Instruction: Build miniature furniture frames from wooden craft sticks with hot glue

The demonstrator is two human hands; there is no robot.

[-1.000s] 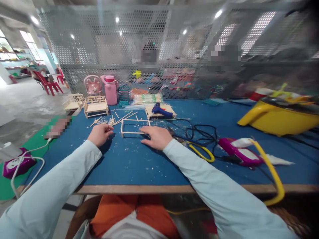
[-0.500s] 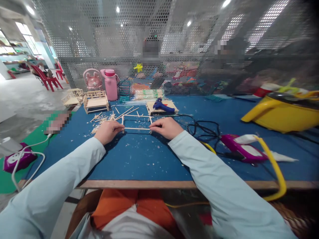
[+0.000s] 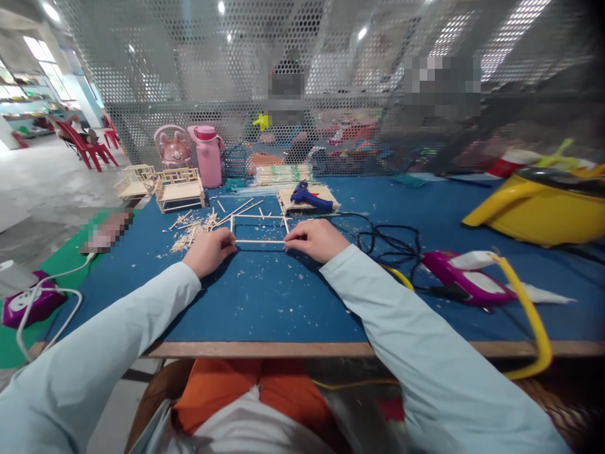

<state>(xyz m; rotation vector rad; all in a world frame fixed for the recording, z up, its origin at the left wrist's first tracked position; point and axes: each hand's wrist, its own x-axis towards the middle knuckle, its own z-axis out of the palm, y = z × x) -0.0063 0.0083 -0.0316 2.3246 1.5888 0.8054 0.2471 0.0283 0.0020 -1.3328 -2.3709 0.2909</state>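
Observation:
A thin rectangular frame of pale wooden sticks stands just above the blue tabletop, between my two hands. At its near left corner, my left hand pinches the stick between thumb and fingers. The near right corner is gripped the same way by my right hand. My fingertips hide both near corners. Behind the frame, a blue glue gun lies on a flat wooden-stick panel. Stick offcuts and loose sticks are scattered beyond my left hand.
Two small stick-built model beds stand at the back left, near a pink flask. Black cable coils right of my right hand, beside a purple power strip. A yellow container sits far right. Perforated metal screen bounds the back.
The view has shifted slightly. Both hands keep their pinch on the stick frame, which stays in nearly the same place.

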